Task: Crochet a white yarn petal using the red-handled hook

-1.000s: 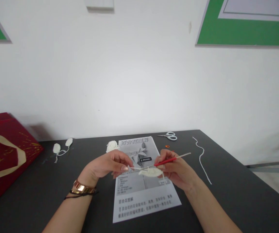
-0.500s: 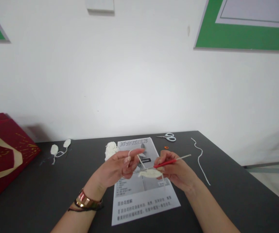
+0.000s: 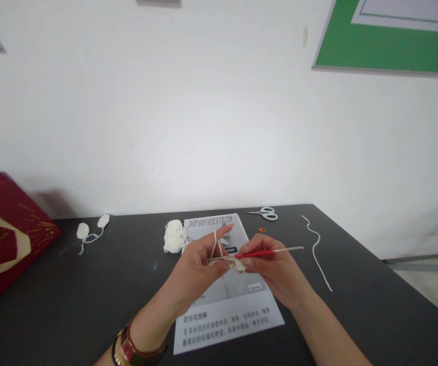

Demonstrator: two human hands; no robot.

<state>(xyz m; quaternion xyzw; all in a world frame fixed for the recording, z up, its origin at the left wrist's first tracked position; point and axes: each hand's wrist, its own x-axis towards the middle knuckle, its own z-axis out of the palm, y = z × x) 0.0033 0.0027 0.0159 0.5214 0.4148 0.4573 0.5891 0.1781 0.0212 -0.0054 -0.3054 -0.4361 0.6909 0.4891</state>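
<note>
The crochet piece (image 3: 239,265) sits pinched between both hands, above the paper sheet (image 3: 234,314), in from the far edge of the table (image 3: 135,269). The left hand (image 3: 197,268) has just come in to grasp its left end, yarn (image 3: 215,239) looped over the forefinger; the right hand (image 3: 274,265) clasps the red hook (image 3: 256,253) and the other end. That seems to steady the work.

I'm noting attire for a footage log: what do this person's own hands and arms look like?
The left hand and right hand wear no gloves, and no sleeves show on the forearms. A glossy reddish-brown and gold bracelet circles the left wrist.
</note>
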